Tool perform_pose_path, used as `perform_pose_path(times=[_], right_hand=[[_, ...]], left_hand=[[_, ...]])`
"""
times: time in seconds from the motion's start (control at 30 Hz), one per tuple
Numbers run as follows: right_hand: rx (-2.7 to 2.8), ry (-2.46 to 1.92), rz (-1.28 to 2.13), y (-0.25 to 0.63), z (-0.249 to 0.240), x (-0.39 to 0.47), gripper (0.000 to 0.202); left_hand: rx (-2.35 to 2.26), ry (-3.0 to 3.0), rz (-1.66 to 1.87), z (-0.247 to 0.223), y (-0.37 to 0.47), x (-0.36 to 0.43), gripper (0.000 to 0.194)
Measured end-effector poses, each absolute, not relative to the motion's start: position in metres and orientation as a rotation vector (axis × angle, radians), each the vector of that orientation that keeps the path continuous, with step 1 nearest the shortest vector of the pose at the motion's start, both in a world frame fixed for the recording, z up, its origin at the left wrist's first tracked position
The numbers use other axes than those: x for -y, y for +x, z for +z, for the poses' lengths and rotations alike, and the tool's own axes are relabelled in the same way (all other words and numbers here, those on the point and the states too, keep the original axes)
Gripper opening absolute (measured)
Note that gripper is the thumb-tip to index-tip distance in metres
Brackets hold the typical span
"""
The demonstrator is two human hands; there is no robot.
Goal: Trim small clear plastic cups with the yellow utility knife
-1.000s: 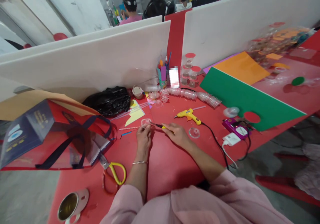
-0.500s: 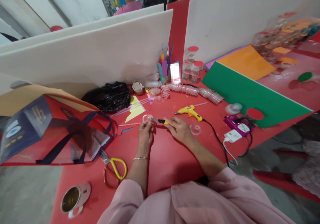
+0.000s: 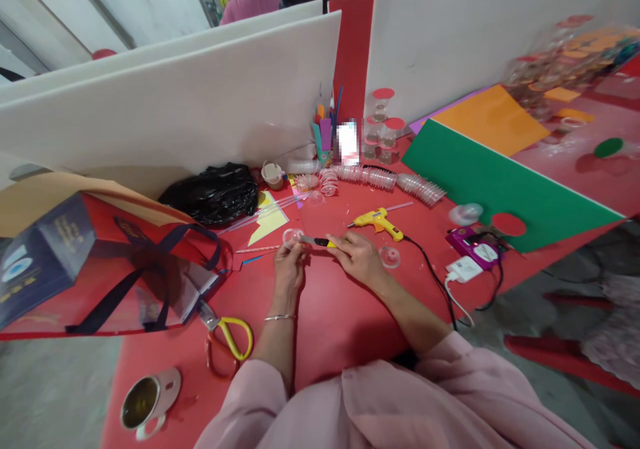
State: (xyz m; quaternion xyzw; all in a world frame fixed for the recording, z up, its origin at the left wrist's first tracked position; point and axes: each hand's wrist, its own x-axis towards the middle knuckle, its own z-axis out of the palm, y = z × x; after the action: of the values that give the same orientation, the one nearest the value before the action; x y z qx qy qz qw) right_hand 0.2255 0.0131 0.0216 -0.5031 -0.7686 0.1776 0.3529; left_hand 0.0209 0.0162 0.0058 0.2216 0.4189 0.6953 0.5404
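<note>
My left hand (image 3: 289, 262) pinches a small clear plastic lid (image 3: 292, 237) over the red table (image 3: 345, 329). From the right, my right hand (image 3: 356, 254) grips a yellow and black utility knife (image 3: 325, 242), its blade pointing left and reaching the lid beside my left fingertips. Right of my right hand lies another clear plastic lid (image 3: 389, 257). A yellow glue gun (image 3: 377, 222) rests just beyond that hand. Past my left hand are a yellow paper piece (image 3: 270, 217) and thin clear sticks (image 3: 245, 221).
A large red and blue bag (image 3: 115, 262), scissors (image 3: 233, 339) and a mug (image 3: 150, 399) stand at left. Rows of clear plastic cups (image 3: 365, 177) curve along the back. A green board (image 3: 500, 182) and purple box (image 3: 473, 245) with cables are right. White partitions (image 3: 200, 95) rise behind.
The whole view has shifted slightly. Both hands keep their hold on the lid and the knife, with the blade still at the lid.
</note>
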Motion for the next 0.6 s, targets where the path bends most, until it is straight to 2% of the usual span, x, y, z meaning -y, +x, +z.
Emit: perform_pose_path(times=[0.07,0.13,0.3,0.4,0.47,0.6], right_hand=[[2.017,-1.318,0.302,0.2271,0.021,-0.0136,0.039],[2.002,-1.321,0.306,0.2278,0.0213,-0.0135,0.038],[1.895,-1.208,0.766,0.2265,0.0232,-0.0127,0.038],[1.869,-1.172,0.898,0.2261,0.0236,-0.0125,0.038],[1.897,-1.216,0.825,0.2265,0.0233,-0.0124,0.038],[1.994,-1.309,0.439,0.2277,0.0219,-0.0128,0.039]], left_hand=[[-0.959,0.531,1.657,0.0049,0.0207,-0.0163,0.033],[-0.962,0.537,1.652,0.0038,0.0216,-0.016,0.032],[-1.03,0.562,1.643,0.0016,0.0241,-0.0149,0.029],[-1.083,0.585,1.672,0.002,0.0235,-0.0147,0.027],[-1.078,0.6,1.687,0.0037,0.0229,-0.0146,0.027],[-1.011,0.603,1.689,0.0082,0.0234,-0.0142,0.03]])
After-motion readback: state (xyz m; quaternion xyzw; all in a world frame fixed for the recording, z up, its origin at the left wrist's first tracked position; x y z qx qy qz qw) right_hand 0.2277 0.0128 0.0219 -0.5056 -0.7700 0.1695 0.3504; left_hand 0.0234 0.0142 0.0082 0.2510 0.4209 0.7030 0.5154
